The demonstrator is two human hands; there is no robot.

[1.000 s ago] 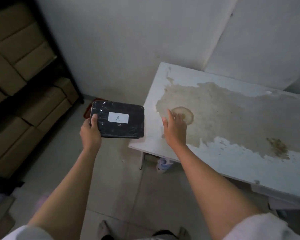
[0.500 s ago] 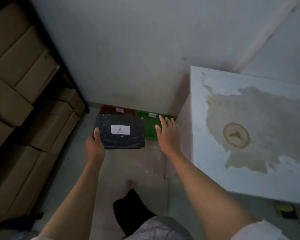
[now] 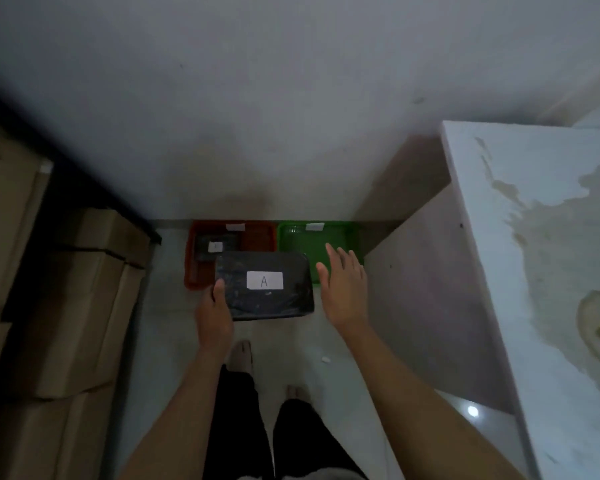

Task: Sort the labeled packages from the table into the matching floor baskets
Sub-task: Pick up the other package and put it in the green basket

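Floor baskets at 12: L hand (image 3: 213, 317) grips A pkg (image 3: 265, 285), long axis across, above red basket (image 3: 257, 233); R hand (image 3: 343, 289) spread, empty.

Stacked cardboard boxes (image 3: 66, 306) line the left side (dim and blurred) beneath a grey wall (image 3: 257, 116).

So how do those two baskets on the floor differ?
The red basket sits on the left and already holds a dark package; the green basket sits on the right and looks empty where visible. Both stand side by side against the wall, each with a white tag on its far rim.
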